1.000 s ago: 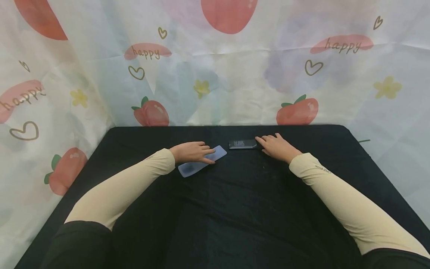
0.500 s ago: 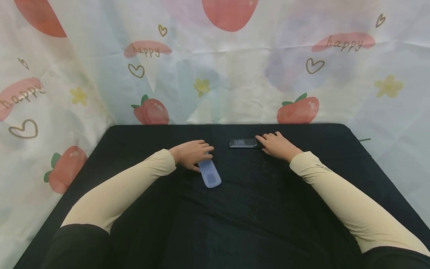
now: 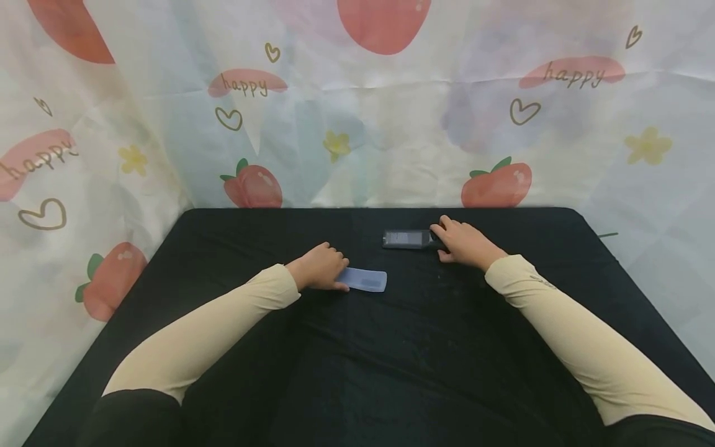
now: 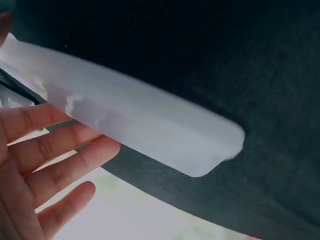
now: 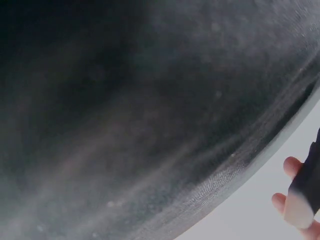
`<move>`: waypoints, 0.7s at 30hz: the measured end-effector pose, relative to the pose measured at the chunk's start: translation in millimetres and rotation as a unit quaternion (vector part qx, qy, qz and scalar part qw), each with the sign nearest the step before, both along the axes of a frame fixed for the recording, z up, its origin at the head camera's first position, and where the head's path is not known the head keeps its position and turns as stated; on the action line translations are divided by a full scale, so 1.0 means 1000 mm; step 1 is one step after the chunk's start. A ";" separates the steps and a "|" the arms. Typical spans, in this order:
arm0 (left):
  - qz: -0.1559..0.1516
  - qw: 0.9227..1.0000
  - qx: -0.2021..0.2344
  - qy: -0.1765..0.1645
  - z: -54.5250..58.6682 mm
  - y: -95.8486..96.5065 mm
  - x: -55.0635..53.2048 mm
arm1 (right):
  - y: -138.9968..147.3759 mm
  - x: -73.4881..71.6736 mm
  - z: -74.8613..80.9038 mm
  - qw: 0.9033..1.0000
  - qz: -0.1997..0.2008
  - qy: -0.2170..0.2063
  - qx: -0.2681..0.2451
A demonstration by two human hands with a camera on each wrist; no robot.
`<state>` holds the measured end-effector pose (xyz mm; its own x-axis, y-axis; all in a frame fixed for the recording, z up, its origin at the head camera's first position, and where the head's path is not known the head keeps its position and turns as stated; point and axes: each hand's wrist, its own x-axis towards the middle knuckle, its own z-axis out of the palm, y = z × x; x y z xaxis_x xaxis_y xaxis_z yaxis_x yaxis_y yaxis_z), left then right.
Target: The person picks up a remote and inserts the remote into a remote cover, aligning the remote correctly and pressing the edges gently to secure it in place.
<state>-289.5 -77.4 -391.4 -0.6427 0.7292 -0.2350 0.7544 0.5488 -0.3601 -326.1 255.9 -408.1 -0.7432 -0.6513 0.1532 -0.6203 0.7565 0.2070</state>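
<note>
My left hand [image 3: 321,267] holds one end of a long, pale blue plastic strip [image 3: 365,280], translucent and rounded at the corners. In the left wrist view the strip [image 4: 150,120] slants across the hand [image 4: 45,155], its near end between thumb and fingers. A flat tool [image 3: 406,239] with a grey rectangular panel and a black handle, much like a hand grater, lies farther back. My right hand [image 3: 463,243] grips its handle, with the panel pointing left. At the right wrist view's edge, fingertips show around the black handle [image 5: 307,175], which has a pale end.
Black cloth [image 3: 391,347] covers the table, slightly wrinkled. A white curtain [image 3: 391,143] printed with fruit and hearts hangs right behind the table's back edge and along the left side.
The strip has swung from slanting under my left hand, through pointing at me, to pointing right. My right hand has shifted slightly right, and the tool's panel shows more face.
</note>
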 end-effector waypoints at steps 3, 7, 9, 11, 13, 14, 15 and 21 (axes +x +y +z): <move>-0.001 1.000 0.021 -0.004 -0.002 -0.003 0.002 | 0.001 0.000 0.001 1.000 0.012 0.022 -0.014; -0.015 0.999 0.049 -0.007 -0.003 -0.006 0.004 | 0.003 0.001 0.002 0.997 0.031 0.064 -0.026; -0.020 0.997 0.070 -0.013 -0.003 -0.006 0.005 | 0.004 0.003 0.003 0.996 0.039 0.081 -0.029; -0.017 0.995 0.095 -0.022 -0.002 -0.005 0.005 | 0.004 0.006 0.005 0.994 0.047 0.099 -0.030; -0.007 0.992 0.125 -0.030 0.001 -0.004 0.004 | 0.005 0.008 0.008 0.991 0.057 0.117 -0.029; 0.001 0.990 0.140 -0.034 0.002 -0.004 0.003 | 0.006 0.010 0.009 0.990 0.062 0.127 -0.030; 0.011 0.988 0.153 -0.035 0.003 -0.003 0.001 | 0.006 0.011 0.010 0.988 0.066 0.136 -0.030; 0.078 0.979 0.184 -0.045 0.003 0.000 -0.016 | 0.009 0.017 0.015 0.982 0.069 0.170 -0.036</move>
